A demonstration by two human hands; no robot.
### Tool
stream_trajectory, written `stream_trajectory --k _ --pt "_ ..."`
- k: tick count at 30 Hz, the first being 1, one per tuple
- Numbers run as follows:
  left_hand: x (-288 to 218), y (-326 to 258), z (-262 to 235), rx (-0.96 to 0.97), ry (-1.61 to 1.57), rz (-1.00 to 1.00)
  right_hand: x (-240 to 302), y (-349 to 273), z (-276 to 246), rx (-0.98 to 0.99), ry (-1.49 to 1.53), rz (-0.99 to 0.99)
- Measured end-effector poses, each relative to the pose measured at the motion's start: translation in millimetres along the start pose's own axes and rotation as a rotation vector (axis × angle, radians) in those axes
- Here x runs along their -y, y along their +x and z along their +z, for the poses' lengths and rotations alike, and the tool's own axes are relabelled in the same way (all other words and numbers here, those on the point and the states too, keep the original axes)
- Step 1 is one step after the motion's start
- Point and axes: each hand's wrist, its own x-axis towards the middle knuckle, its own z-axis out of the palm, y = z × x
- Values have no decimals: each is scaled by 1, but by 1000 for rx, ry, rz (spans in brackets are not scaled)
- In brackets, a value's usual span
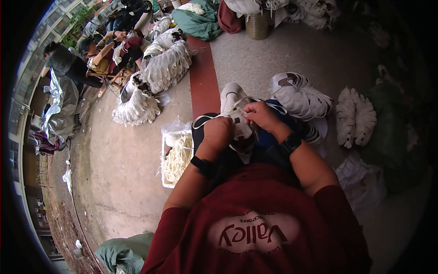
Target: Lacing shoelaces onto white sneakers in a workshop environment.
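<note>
Across my lap lies a white and grey shoe upper [242, 131], its far end [232, 97] pointing away from me. My left hand [218, 132] is closed at its left side, and a white shoelace [204, 118] loops out from beside the fingers. On the other side, my right hand [262, 116] pinches the lace near the eyelets, with a loose loop trailing to the right. The fingertips of the left hand are partly hidden behind its back.
A white box [165, 182] of loose laces [179, 155] stands left of my knees. Bundled white shoe uppers [302, 98] lie at right, with another bundle [355, 118] beyond. More bundles [166, 64] are piled at far left near two people [107, 55]. A green sack [125, 251] is behind left.
</note>
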Motion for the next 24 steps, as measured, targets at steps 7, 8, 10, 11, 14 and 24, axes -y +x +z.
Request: stream_trajectory --k 7,8,10,11,14,24 --pt "10 9 18 -108 32 97 -17 -6 -6 -11 222 79" --pt "14 8 16 -91 -221 88 -18 -7 -5 -23 256 81" --pt "17 9 19 -66 -473 80 -20 -7 -5 -39 293 83" --pt "18 9 22 -95 -650 53 -21 -7 -4 -43 306 73" --pt "17 14 31 -156 -704 26 -21 -5 0 -59 277 65" --pt "21 1 28 -307 -489 37 -9 -7 14 -173 -118 24"
